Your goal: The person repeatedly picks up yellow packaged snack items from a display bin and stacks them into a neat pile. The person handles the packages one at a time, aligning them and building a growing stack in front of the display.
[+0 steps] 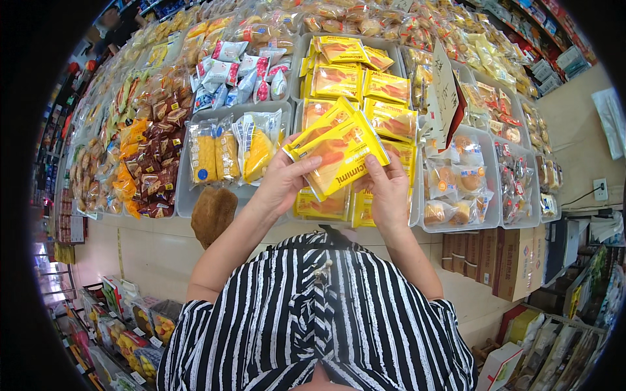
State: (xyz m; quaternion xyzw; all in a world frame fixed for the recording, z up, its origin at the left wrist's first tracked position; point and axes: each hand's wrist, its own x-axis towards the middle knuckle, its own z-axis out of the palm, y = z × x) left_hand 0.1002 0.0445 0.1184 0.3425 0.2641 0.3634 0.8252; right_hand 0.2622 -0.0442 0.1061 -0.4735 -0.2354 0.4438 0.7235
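Two yellow plastic-wrapped Macimimi pastry packets (337, 154), one overlapping the other, are held up between my hands. My left hand (286, 178) grips their left side, thumb on the front packet. At their right edge, my right hand (389, 188) pinches the front packet between thumb and fingers. Below and behind them is a translucent plastic bin (415, 205) filled with more of the same yellow packets (391, 117), partly hidden by my hands. In the bin to the left lie yellow wrapped breads (203, 156) and a wrapped yellow cake wedge (257, 149).
Bins of wrapped cupcakes (445, 178), brown packets (159, 166) and white-and-pink packets (222, 72) surround the yellow ones. A handwritten card (440, 97) stands at the right. A brown furry object (212, 215) is by my left forearm. Cardboard boxes (518, 264) and shelves flank the tiled floor.
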